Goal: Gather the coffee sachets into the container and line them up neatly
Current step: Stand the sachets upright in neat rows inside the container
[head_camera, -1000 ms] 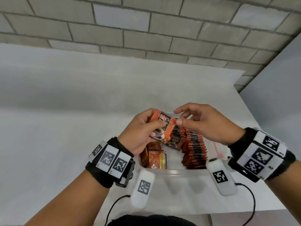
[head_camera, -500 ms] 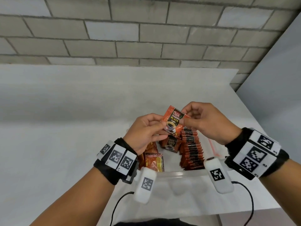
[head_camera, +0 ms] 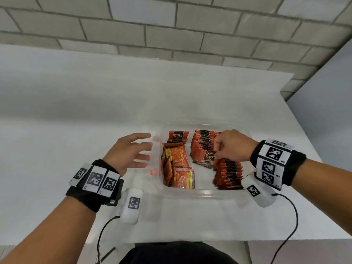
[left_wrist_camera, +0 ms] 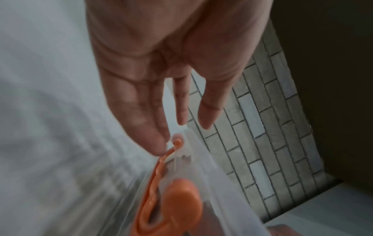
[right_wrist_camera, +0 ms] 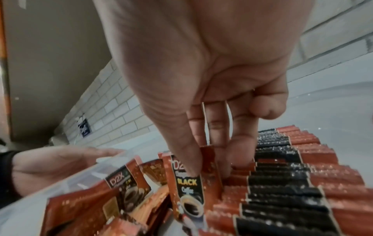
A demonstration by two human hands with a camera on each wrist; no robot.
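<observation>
A clear plastic container [head_camera: 202,193] sits on the white table and holds orange coffee sachets. A neat row of upright sachets [head_camera: 228,172] runs along its right side, seen close in the right wrist view [right_wrist_camera: 286,180]. A looser pile of sachets [head_camera: 177,168] lies on the left side. My right hand [head_camera: 231,145] pinches one sachet [head_camera: 206,157] between thumb and fingers [right_wrist_camera: 189,159], set against the row [right_wrist_camera: 187,190]. My left hand [head_camera: 133,151] is spread with straight fingers at the container's left wall [left_wrist_camera: 201,159], holding nothing [left_wrist_camera: 161,121].
An orange latch [left_wrist_camera: 179,202] sits on the container's left wall [head_camera: 153,171]. A brick wall [head_camera: 171,29] runs behind the table. The table's right edge [head_camera: 304,134] lies just past the container. Cables hang from both wrist cameras near the front edge.
Both hands held one sachet above the container. My left hand has let go and moved left to the container's wall. My right hand has lowered the sachet into the row.
</observation>
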